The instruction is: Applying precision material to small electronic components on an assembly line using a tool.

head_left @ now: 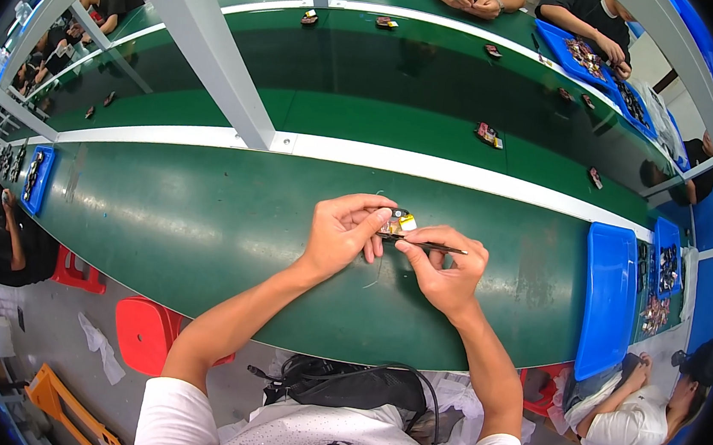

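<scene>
My left hand [341, 234] pinches a small electronic part [397, 222] with a black body and a yellow tab, held just above the green workbench [202, 225]. My right hand [448, 270] grips a thin dark tool [431, 246], like tweezers, lying sideways with its tip against the part. Thin wires hang down from the part between the two hands. Both hands meet near the middle of the bench.
A blue tray [608, 302] lies upside-down at the right, with trays of small parts [665, 269] beyond it. A green conveyor belt [370, 78] behind a white rail carries scattered small parts [488, 136]. Other people sit left, right and across. A red stool [143, 331] stands lower left.
</scene>
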`<state>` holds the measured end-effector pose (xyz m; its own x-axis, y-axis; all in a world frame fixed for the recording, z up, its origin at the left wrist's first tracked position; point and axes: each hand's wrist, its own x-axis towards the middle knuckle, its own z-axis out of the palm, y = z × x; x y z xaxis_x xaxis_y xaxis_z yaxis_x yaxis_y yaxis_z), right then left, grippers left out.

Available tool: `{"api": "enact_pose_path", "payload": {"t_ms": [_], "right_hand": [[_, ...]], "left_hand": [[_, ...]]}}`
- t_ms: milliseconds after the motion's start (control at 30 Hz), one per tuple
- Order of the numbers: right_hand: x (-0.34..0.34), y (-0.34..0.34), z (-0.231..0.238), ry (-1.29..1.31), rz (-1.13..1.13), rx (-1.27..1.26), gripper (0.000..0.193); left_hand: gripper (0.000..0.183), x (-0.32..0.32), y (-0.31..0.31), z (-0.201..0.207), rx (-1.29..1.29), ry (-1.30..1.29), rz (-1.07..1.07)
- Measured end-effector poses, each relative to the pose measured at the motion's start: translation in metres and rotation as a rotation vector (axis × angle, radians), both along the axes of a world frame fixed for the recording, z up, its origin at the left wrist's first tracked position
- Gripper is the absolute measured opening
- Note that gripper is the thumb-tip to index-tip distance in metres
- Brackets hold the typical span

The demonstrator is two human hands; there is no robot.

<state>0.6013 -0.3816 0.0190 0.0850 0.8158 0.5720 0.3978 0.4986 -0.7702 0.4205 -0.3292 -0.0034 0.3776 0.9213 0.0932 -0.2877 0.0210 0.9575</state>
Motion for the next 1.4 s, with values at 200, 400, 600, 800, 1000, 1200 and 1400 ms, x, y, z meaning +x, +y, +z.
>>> {"api": "enact_pose_path", "payload": {"t_ms": [200, 400, 600, 800, 1000, 1200, 1400], "right_hand": [[-0.001, 0.001, 0.001, -0.014, 0.018, -0.01, 0.014], [-0.005, 0.001, 0.002, -0.053, 0.018, 0.028, 0.014], [-0.005, 0.007, -0.009, -0.069, 0.044, 0.19, 0.016], [0.002, 0.004, -0.017, -0.071, 0.057, 0.223, 0.02], [0.001, 0.005, -0.013, -0.037, 0.04, 0.289, 0.013], [0.004, 0.002, -0.015, -0.055, 0.023, 0.288, 0.014], [0.0, 0.003, -0.015, -0.039, 0.025, 0.257, 0.015]], "left_hand": [[0.021, -0.003, 0.0, 0.001, -0.043, -0.002, -0.024], [0.024, -0.006, 0.003, 0.003, -0.046, 0.043, -0.066], [0.025, -0.002, 0.0, 0.013, -0.001, 0.195, -0.019], [0.023, 0.006, -0.004, 0.013, 0.014, 0.281, 0.04], [0.023, 0.005, 0.002, 0.008, 0.028, 0.244, 0.058], [0.024, 0.008, 0.001, 0.006, 0.03, 0.236, 0.074], [0.024, 0.005, 0.001, 0.011, 0.016, 0.26, 0.027]]}}
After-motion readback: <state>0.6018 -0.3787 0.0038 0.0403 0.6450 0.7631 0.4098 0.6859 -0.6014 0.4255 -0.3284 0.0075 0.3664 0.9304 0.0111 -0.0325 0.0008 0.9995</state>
